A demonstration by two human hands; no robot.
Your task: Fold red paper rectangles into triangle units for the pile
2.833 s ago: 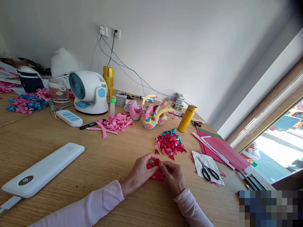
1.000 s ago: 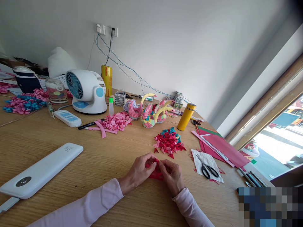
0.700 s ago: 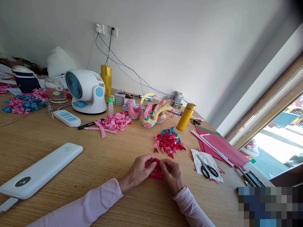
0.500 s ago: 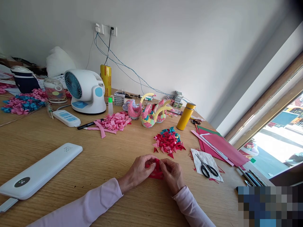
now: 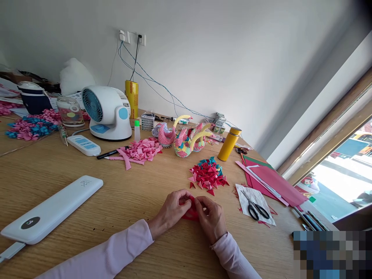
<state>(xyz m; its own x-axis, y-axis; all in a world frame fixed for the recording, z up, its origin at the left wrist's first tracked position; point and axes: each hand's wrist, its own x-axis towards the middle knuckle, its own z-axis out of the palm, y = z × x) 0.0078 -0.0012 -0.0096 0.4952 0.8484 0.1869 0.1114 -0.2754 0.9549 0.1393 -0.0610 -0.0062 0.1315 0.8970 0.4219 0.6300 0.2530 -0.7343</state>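
A wooden table (image 5: 87, 217) crowded with paper craft, seen from the left edge across to the window: at far left a heap of pink and blue folded pieces (image 5: 31, 126) beside a dark jug (image 5: 34, 97) and a clear jar (image 5: 71, 112); nearer the front a long white power bank (image 5: 52, 209) lies flat; behind it a white and blue desk fan (image 5: 107, 112) stands by a white remote (image 5: 84, 144), a black pen (image 5: 112, 153) and a tall yellow roll (image 5: 131, 97) against the wall; a pile of pink paper strips (image 5: 141, 150) sits just beside two folded-paper swans (image 5: 186, 137); at centre front the left hand (image 5: 171, 209) and the right hand (image 5: 213, 219), both in pale pink sleeves, meet low on the table, fingertips pinched closed on a small red paper piece (image 5: 191, 211) held between them and resting at the tabletop; just beyond the hands lies a mound of red and teal folded triangles (image 5: 207, 176), with a yellow flask (image 5: 229, 144) upright behind it; to the right black scissors (image 5: 255, 211) rest on a white scrap (image 5: 247, 193), near a stack of red paper sheets (image 5: 276, 184) toward the window.
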